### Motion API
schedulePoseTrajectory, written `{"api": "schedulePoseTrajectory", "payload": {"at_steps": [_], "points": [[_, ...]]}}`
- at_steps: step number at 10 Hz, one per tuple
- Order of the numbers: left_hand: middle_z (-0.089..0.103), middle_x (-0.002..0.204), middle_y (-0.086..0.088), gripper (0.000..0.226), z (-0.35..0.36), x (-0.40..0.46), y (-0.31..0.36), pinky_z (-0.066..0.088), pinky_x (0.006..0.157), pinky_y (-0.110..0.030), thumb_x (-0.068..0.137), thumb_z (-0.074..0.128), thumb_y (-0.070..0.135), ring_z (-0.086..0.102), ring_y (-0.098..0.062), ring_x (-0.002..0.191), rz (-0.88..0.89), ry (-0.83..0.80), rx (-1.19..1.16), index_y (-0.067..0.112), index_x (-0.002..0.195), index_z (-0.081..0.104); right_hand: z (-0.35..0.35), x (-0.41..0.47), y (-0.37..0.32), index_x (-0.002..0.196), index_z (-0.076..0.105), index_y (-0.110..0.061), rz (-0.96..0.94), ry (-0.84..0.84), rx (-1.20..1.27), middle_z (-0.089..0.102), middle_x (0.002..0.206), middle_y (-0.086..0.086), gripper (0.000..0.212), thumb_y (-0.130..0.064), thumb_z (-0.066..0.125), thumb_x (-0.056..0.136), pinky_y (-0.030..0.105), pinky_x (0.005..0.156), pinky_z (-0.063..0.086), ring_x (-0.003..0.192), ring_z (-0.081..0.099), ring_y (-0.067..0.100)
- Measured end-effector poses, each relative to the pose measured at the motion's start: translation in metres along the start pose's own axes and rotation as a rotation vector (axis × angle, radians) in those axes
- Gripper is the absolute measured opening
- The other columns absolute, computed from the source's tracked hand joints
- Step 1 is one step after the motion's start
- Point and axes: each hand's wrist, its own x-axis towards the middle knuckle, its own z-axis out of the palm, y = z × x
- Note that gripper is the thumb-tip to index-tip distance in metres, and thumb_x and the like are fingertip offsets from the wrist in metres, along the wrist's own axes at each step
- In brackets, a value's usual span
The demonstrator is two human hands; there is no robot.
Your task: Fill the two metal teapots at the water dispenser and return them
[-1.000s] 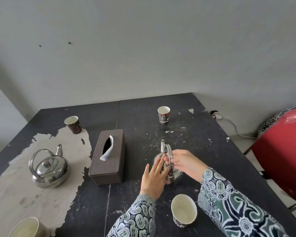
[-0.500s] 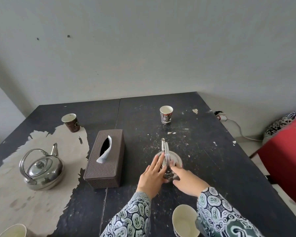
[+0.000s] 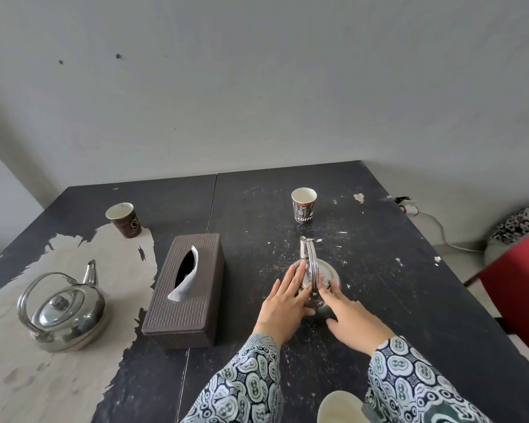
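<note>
A small metal teapot (image 3: 313, 271) stands on the dark table (image 3: 394, 300), its handle upright and its spout pointing away from me. My left hand (image 3: 284, 303) lies flat against the pot's left side with straight fingers. My right hand (image 3: 350, 314) touches its right side, fingers also extended. A larger metal teapot (image 3: 63, 312) with its lid on sits at the left on the worn pale patch of the table, untouched.
A brown tissue box (image 3: 187, 288) stands between the two teapots. Paper cups stand at the back left (image 3: 124, 219), the back centre (image 3: 303, 205) and the near edge (image 3: 339, 407). A red chair (image 3: 519, 291) is at the right, with a cable on the floor behind.
My right hand has come off the small teapot's handle and dropped to the pot's right side. My left hand stays on the left side. The view has shifted slightly right.
</note>
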Motion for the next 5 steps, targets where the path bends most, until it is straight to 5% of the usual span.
{"api": "schedulePoseTrajectory", "payload": {"at_steps": [2, 3, 5], "points": [[-0.010, 0.158, 0.004, 0.060, -0.034, -0.002, -0.003, 0.014, 0.116, -0.049, 0.092, 0.050, 0.025, -0.006, -0.015, 0.145, 0.022, -0.103, -0.106, 0.024, 0.144, 0.021, -0.010, -0.012, -0.005, 0.144, -0.009, -0.033, 0.014, -0.072, 0.155, -0.007, 0.157, -0.001, 0.074, -0.019, 0.042, 0.092, 0.042, 0.115, 0.021, 0.140, 0.022, 0.028], [0.000, 0.158, 0.008, 0.056, -0.060, -0.009, -0.004, 0.029, 0.111, -0.043, 0.089, 0.049, 0.013, 0.026, -0.021, 0.140, 0.029, -0.119, -0.148, 0.026, 0.140, 0.031, -0.021, -0.028, -0.007, 0.145, 0.014, -0.023, 0.029, -0.100, 0.139, 0.007, 0.157, -0.001, 0.061, -0.023, 0.041, 0.091, 0.040, 0.115, 0.020, 0.140, 0.022, 0.025], [0.040, 0.146, 0.004, 0.035, -0.113, -0.051, -0.005, 0.033, 0.107, -0.043, 0.093, 0.045, 0.019, 0.041, -0.019, 0.130, -0.049, -0.128, -0.187, 0.025, 0.126, 0.052, -0.059, -0.072, -0.030, 0.120, 0.057, -0.011, 0.018, -0.031, 0.122, 0.050, 0.136, 0.012, 0.035, -0.019, 0.041, 0.090, 0.034, 0.101, 0.034, 0.124, 0.045, 0.026]]}}
